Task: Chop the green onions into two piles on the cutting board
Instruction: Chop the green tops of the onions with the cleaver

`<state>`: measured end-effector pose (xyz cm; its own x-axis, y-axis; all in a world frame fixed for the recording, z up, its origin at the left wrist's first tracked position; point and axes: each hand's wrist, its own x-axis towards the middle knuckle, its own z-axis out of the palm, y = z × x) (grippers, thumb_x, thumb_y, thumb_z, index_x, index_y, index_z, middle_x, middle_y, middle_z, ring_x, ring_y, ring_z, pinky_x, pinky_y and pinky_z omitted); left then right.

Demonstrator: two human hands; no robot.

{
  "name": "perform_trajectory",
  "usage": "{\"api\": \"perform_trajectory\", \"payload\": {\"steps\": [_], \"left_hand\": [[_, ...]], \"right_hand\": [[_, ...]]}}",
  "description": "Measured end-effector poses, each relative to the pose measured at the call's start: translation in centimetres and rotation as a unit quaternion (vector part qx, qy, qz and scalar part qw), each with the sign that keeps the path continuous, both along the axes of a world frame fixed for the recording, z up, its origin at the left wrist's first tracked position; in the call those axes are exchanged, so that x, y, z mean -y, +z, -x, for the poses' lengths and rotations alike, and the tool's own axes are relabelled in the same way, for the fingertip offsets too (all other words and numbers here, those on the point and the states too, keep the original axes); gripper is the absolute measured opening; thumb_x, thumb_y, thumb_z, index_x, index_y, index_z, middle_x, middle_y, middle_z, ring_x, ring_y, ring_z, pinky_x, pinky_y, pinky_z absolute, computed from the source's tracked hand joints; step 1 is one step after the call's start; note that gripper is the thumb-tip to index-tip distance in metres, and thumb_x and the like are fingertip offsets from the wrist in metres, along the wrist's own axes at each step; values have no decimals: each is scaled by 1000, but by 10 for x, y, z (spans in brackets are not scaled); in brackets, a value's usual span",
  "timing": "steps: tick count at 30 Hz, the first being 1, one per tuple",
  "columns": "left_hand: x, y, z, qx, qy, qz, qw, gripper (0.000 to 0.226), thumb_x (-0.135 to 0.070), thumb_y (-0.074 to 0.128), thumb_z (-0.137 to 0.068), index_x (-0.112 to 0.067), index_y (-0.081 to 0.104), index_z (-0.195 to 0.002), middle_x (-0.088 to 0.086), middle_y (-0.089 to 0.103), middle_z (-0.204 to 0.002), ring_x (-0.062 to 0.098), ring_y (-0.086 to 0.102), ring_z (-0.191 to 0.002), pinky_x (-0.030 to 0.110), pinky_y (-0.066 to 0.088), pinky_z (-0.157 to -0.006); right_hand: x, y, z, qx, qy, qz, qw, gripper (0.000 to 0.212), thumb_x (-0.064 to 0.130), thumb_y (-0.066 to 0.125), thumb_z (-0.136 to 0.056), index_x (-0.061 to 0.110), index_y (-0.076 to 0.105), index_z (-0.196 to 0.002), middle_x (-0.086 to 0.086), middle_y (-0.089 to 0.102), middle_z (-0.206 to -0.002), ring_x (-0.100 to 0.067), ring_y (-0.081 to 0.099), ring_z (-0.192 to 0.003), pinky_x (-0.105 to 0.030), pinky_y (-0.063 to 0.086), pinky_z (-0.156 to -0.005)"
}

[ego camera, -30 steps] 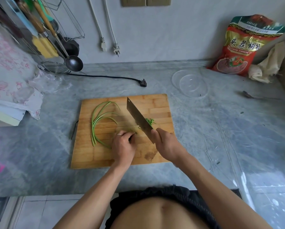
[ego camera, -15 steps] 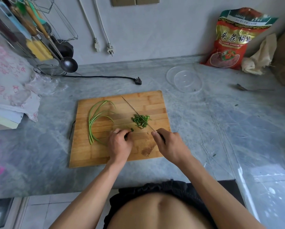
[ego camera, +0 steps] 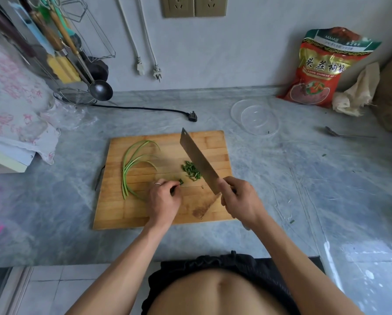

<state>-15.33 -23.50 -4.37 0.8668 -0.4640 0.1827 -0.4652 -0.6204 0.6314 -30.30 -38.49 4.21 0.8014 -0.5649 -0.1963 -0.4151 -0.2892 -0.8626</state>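
1. Right hand gripping cleaver, blade tilted above chopped pile.
2. Left hand pinching green onion ends on cutting board.
3. Uncut green onions curved on board's left side.

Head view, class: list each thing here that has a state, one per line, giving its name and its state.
Cleaver: raised and tilted, gripped by the right hand.
Left hand: fingers pinching short green onion ends on the cutting board.
Long green onions: uncut, lying flat.
Chopped pile: one loose heap.
Clear bowl: upright.
Black plug: unplugged, lying on the counter.
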Motion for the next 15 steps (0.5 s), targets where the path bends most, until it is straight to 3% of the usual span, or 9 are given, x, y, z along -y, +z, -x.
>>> {"api": "perform_trajectory", "payload": {"steps": [2, 4, 9, 15], "left_hand": [[-2, 0, 1, -2, -5, 5, 1000, 18, -6, 72, -81, -14, 79, -96, 3, 69, -84, 20, 59, -75, 37, 52, -64], [-3, 0, 1, -7, -6, 15, 1000, 19, -4, 73, -81, -13, 80, -96, 3, 69, -84, 20, 60, -75, 35, 51, -64], [-3, 1, -1, -16, 2, 35, 999, 12, -6, 74, -81, -12, 78, -91, 1, 75, -82, 23, 67, -74, 36, 54, -73], [-3, 0, 0, -33, 26, 32, 999, 12, -9, 76, -81, -15, 80, -91, 4, 70, -80, 22, 60, -73, 32, 47, -64]], "right_hand": [[-3, 5, 0, 7, 2, -46, 999, 40, 44, 44, -99, 13, 62, -84, -2, 56, -57, -11, 46, -43, -30, 41, -43], [-6, 8, -1, -7, 37, -12, 999, 42, 46, 43, -99, 11, 62, -84, -3, 57, -57, -7, 45, -42, -26, 40, -45], [-19, -1, -4, -26, 85, 59, 994, 41, 41, 44, -100, 11, 58, -74, -5, 58, -59, -24, 56, -58, -34, 43, -54], [-27, -9, -5, -27, 74, 82, 994, 45, 42, 44, -100, 8, 57, -73, -11, 57, -59, -27, 53, -55, -36, 40, -53]]}}
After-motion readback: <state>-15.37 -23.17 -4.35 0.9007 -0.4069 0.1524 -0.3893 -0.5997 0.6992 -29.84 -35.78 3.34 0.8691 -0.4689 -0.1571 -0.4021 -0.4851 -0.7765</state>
